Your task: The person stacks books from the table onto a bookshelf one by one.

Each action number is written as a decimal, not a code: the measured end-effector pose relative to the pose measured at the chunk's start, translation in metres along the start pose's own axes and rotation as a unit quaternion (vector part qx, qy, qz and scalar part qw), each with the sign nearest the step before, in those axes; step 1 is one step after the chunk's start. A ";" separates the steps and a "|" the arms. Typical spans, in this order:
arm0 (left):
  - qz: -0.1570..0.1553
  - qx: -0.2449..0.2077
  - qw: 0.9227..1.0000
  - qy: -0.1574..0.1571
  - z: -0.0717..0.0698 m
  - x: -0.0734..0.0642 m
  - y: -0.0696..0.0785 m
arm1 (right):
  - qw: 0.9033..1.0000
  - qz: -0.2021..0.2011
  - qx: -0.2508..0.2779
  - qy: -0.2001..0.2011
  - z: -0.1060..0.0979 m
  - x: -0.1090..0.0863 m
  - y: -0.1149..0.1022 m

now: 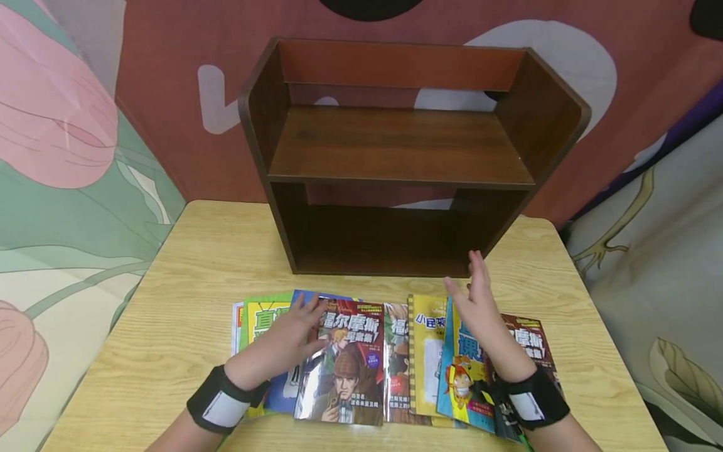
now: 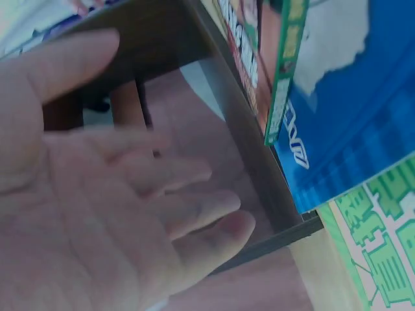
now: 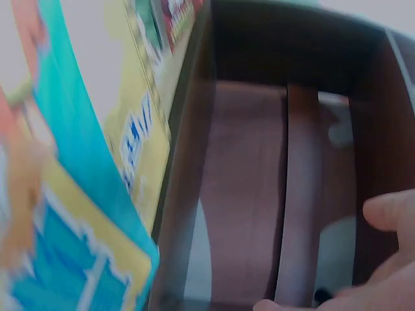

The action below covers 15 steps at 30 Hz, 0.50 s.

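Observation:
Several thin books lie overlapping in a row on the table. My left hand (image 1: 282, 342) has its fingers spread above the left edge of a detective comic book (image 1: 353, 376); contact cannot be told. Under and beside that hand are a blue book (image 1: 280, 392) and a green-and-yellow book (image 1: 251, 320). My right hand (image 1: 479, 307), fingers extended and thumb apart, is raised over a turquoise book with a cartoon figure (image 1: 460, 389). Beside it lie a yellow book (image 1: 420, 351) and another dark detective book (image 1: 533, 336). Neither hand holds anything. In the left wrist view, the left palm (image 2: 97, 214) faces the camera.
A dark brown two-tier bookshelf (image 1: 401, 147) stands at the back of the wooden table (image 1: 152, 351), just behind the books. Its lower compartment (image 1: 378, 238) faces me. Printed cloth (image 1: 169, 125) hangs behind and at the sides.

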<state>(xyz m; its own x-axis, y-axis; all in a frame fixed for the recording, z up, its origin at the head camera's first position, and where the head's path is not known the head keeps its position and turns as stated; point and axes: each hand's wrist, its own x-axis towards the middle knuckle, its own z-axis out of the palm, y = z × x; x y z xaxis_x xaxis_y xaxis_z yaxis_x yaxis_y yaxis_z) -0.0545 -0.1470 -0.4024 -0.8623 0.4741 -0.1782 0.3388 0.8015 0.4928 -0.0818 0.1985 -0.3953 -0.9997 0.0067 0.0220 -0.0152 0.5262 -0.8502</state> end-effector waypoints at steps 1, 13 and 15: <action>0.008 0.013 1.000 -0.009 0.002 -0.002 0.002 | 1.000 -0.009 -0.022 -0.017 0.006 -0.004 -0.001; 0.009 0.052 0.998 -0.044 0.023 -0.012 0.002 | 0.965 -0.076 -0.165 -0.192 0.070 -0.044 -0.012; 0.006 0.049 0.998 -0.044 0.025 -0.013 0.002 | 0.949 -0.100 -0.195 -0.225 0.080 -0.050 -0.012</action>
<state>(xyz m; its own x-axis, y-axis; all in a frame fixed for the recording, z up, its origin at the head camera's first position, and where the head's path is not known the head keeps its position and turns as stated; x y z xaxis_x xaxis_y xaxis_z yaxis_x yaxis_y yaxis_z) -0.0334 -0.1427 -0.4208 -0.8229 0.5110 -0.2483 0.3883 0.8249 0.4108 -0.0327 0.1238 -0.4277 -0.8851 -0.4445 -0.1380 -0.2863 0.7538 -0.5914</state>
